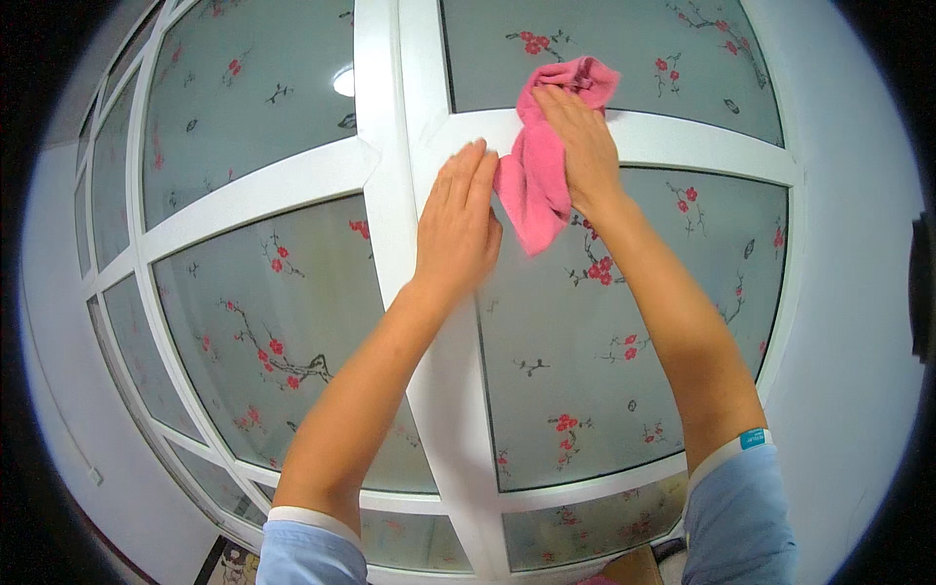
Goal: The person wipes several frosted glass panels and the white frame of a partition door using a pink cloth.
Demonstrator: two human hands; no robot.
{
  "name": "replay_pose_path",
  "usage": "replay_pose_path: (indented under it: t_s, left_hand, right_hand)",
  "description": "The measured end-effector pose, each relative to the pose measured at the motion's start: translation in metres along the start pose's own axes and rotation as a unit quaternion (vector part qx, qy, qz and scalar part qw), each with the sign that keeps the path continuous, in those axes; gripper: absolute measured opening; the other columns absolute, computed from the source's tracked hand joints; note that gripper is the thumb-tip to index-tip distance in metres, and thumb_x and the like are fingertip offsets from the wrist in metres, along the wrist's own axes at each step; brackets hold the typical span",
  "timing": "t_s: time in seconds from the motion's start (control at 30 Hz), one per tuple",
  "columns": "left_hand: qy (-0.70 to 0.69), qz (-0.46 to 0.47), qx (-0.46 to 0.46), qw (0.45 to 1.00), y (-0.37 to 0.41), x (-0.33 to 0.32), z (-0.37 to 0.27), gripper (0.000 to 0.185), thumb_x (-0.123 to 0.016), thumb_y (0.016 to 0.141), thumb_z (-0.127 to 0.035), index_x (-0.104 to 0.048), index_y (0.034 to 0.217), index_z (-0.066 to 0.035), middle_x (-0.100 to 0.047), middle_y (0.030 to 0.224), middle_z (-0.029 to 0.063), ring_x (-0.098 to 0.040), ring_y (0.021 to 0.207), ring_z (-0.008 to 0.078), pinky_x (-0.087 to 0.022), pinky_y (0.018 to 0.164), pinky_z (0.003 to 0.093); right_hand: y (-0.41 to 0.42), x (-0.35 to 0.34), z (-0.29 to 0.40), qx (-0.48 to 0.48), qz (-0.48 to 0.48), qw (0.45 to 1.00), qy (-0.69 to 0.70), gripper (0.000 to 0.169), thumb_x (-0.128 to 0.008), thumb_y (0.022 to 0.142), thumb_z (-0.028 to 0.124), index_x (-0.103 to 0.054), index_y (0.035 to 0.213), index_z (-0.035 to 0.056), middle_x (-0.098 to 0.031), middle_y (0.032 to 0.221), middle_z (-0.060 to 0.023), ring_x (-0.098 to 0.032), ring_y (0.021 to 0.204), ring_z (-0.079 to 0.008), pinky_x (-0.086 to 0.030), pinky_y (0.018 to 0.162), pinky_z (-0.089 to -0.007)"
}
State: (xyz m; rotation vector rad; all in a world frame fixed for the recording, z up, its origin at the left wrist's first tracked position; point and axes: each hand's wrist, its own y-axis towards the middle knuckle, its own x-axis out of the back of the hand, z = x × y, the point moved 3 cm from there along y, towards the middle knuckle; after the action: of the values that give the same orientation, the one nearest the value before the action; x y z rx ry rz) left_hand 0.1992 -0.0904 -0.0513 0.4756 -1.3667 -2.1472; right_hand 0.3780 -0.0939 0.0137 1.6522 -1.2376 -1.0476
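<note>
A pink cloth [537, 172] lies bunched over the white crossbar [680, 139] of a framed glass partition, its lower end hanging over the pane below. My right hand [585, 146] presses the cloth flat-palmed against the bar and the upper pane's lower edge. To its left, my left hand [459, 219] rests on the white upright [439, 365], fingers pointing up, its fingertips close beside the cloth's left edge. Nothing shows in the left hand. The frosted panes [570, 329] carry red blossoms and dark branches.
More framed panes [256, 329] stretch away to the left, one reflecting a round light. A pale wall [848, 292] stands at the right, with a dark object [923, 289] at the far edge. Low down are a brown object [632, 569] and a patterned mat [238, 564].
</note>
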Motion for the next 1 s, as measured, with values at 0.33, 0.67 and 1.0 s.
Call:
replay_pose_path:
  t_s: [0.33,0.67,1.0]
  left_hand:
    - [0.094,-0.047,0.027,0.994,0.041,-0.035,0.031,0.073,-0.068,0.078,-0.010,-0.033,0.141,0.007,-0.040,0.143,0.0235,-0.038,0.134,0.0394,-0.030,0.113,0.0442]
    - [-0.032,-0.136,0.037,0.990,0.039,-0.027,0.034,0.071,-0.060,0.081,-0.005,-0.029,0.145,0.003,-0.034,0.148,0.0245,-0.034,0.136,0.0403,-0.028,0.114,0.0442]
    - [0.103,-0.111,0.006,0.989,0.038,-0.034,0.031,0.059,-0.056,0.080,-0.006,-0.042,0.136,0.005,-0.043,0.141,0.0256,-0.036,0.137,0.0402,-0.026,0.115,0.0492]
  right_hand:
    - [0.074,-0.043,0.008,0.119,0.105,0.981,0.111,0.057,-0.056,0.091,0.030,-0.045,0.141,0.0078,-0.042,0.150,-0.0117,-0.036,0.139,-0.0302,-0.029,0.114,-0.0409]
    - [0.109,-0.066,0.011,0.129,0.043,0.990,0.032,0.071,-0.064,0.082,0.015,-0.036,0.147,0.0147,-0.036,0.154,-0.0062,-0.035,0.141,-0.0260,-0.034,0.110,-0.0421]
    - [0.127,-0.084,-0.003,0.127,0.009,0.992,0.026,0.056,-0.051,0.087,0.011,-0.043,0.143,0.0135,-0.040,0.151,-0.0075,-0.038,0.139,-0.0260,-0.037,0.108,-0.0385]
